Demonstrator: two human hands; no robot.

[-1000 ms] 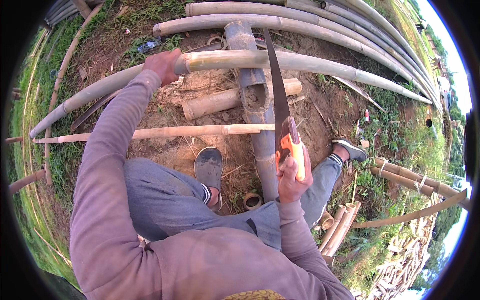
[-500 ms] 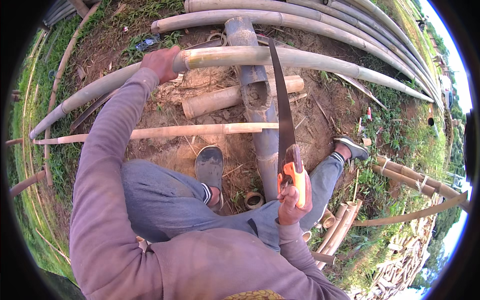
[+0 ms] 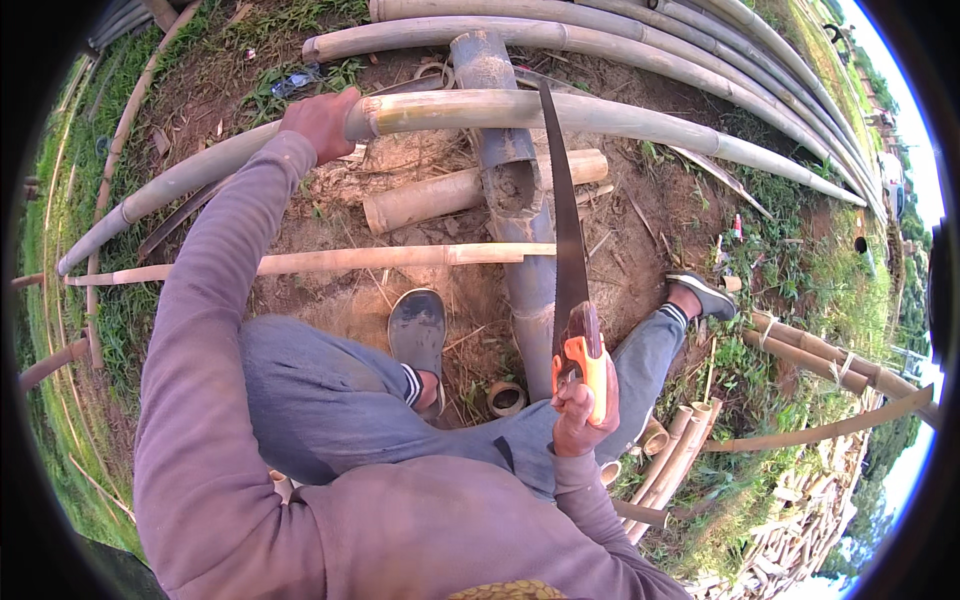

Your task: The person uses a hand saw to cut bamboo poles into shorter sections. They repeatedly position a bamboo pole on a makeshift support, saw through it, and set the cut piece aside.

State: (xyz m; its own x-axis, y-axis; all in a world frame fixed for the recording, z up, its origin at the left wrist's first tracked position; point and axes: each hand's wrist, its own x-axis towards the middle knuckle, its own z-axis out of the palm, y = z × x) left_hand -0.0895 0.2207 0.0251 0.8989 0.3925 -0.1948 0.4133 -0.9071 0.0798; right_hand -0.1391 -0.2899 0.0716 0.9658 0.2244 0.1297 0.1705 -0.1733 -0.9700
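Note:
A long bamboo pole [image 3: 620,122] crosses in front of me, lying over a thick notched bamboo post [image 3: 515,190]. My left hand [image 3: 322,125] is wrapped round this pole, left of the post. In my right hand [image 3: 583,415] is a handsaw [image 3: 568,220], gripped by its orange handle. The blade points away from me, and its tip reaches the pole just right of the post. Whether the teeth touch the bamboo I cannot tell. A split bamboo strip [image 3: 400,260] runs leftward from the post, nearer to me.
Several long bamboo poles [image 3: 640,50] lie stacked at the far right. A short bamboo piece [image 3: 425,203] rests on the dirt by the post. Cut bamboo lengths [image 3: 675,455] lie near my right side. A chip pile [image 3: 800,535] is farther right. My shoe [image 3: 416,335] stands left of the post.
The saw and my right hand have shifted very slightly. My left hand stays on the pole, which keeps its place.

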